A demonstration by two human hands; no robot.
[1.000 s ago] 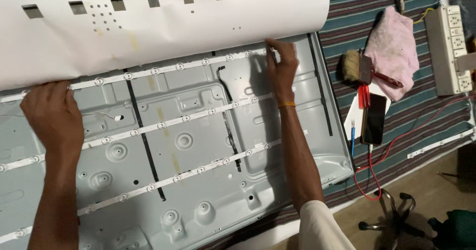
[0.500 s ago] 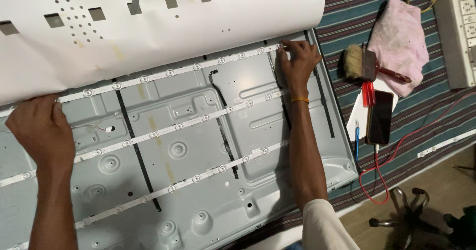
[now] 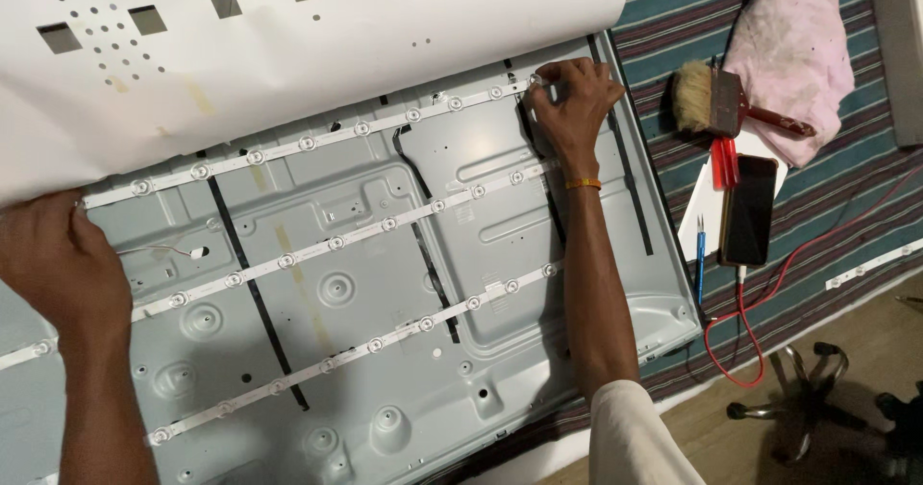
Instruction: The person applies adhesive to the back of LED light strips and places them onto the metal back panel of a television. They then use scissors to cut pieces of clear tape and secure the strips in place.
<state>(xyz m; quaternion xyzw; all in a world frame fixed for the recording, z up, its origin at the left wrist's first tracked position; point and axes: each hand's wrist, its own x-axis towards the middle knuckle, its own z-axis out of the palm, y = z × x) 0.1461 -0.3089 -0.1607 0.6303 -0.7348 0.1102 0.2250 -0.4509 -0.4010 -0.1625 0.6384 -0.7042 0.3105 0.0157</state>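
Dark phone screen [image 3: 748,210], rectangular, black, unlit, on white sheet [image 3: 694,223] right of panel.

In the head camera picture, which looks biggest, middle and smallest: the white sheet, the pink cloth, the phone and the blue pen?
1. White sheet, by far the biggest.
2. Pink cloth.
3. Phone.
4. Blue pen, the smallest.
All lie at about the same distance, so the order looks safe.

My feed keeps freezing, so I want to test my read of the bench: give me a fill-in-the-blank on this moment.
1. The right hand touches the far end of the uppermost light ____.
2. The left hand rests by the edge of the curled white ____.
3. Beside the metal panel, the brush lies against a ____ cloth.

Missing words: strip; sheet; pink
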